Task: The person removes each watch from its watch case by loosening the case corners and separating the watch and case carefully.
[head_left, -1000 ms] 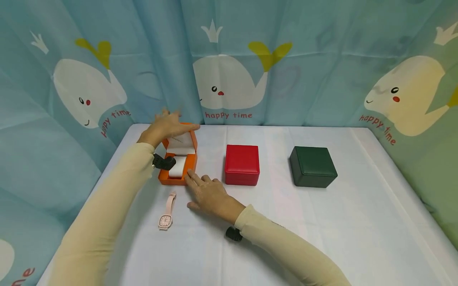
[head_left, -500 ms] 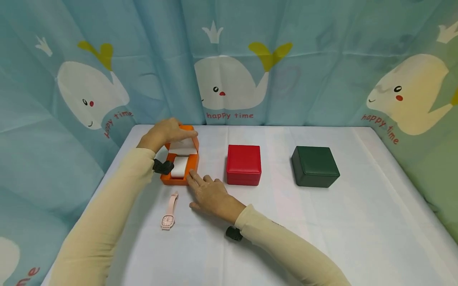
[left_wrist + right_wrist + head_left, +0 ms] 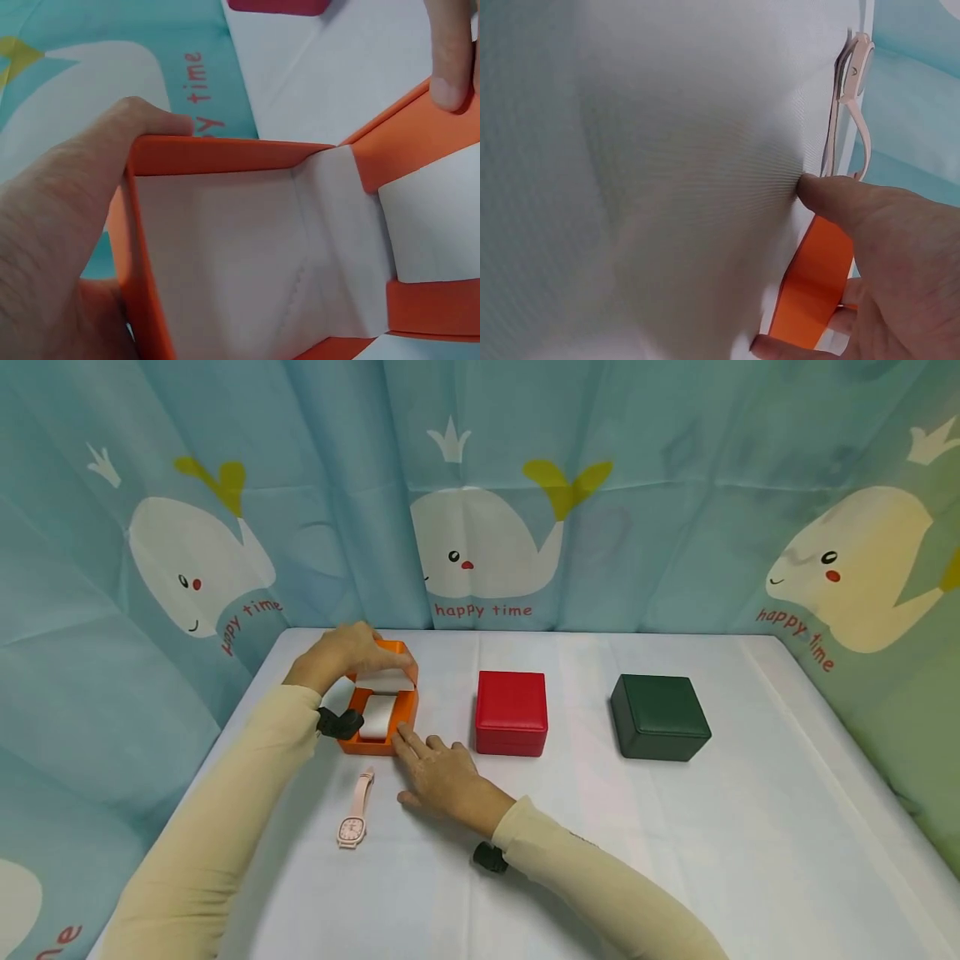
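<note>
I have the left hand gripping the raised lid of the orange box, back left on the table, the right hand touching the box's near-right side, straight-fingered, ungrasping.

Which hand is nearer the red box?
Right. The right hand is to the front left of the red box; the left hand is farther left, gripping the raised lid of the orange watch box.

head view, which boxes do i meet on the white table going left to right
Open orange box → closed red box → closed dark green box.
</note>
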A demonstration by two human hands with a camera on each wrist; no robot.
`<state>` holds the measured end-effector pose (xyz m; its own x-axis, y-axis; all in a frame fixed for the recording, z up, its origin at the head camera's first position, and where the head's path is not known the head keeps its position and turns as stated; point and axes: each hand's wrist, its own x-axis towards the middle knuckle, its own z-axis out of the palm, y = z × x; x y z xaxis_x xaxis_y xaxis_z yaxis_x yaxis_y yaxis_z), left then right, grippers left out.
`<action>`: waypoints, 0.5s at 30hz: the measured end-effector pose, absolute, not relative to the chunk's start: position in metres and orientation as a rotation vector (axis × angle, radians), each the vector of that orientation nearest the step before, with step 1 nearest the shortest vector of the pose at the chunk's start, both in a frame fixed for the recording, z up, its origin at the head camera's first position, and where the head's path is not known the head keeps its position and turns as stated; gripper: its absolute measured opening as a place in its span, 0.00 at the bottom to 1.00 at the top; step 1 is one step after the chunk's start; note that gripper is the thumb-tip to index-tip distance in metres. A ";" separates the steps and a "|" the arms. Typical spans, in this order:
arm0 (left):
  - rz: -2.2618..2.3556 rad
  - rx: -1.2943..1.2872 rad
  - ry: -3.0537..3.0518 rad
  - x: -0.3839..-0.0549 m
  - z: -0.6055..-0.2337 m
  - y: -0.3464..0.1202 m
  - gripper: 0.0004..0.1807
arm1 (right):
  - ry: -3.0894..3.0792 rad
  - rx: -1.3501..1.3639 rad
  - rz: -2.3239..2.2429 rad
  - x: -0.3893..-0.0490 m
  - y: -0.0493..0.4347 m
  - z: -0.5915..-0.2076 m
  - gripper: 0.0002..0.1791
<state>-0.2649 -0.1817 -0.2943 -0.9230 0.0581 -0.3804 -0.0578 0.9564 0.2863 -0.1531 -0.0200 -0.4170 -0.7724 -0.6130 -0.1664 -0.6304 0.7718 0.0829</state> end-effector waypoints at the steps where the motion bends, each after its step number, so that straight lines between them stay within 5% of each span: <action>1: 0.406 -0.003 2.705 -0.263 -0.294 -0.182 0.52 | 2.832 -0.998 0.212 -0.153 -0.020 -0.417 0.48; 15: 0.312 -0.013 2.701 -0.255 -0.293 -0.179 0.52 | 2.818 -1.003 0.289 -0.155 -0.019 -0.416 0.49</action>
<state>-0.2554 -0.1787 -0.2932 -0.9122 0.0376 -0.4081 -0.0564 0.9748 0.2159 -0.1552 -0.0192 -0.4164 -0.7690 -0.6100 -0.1912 -0.6362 0.7598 0.1344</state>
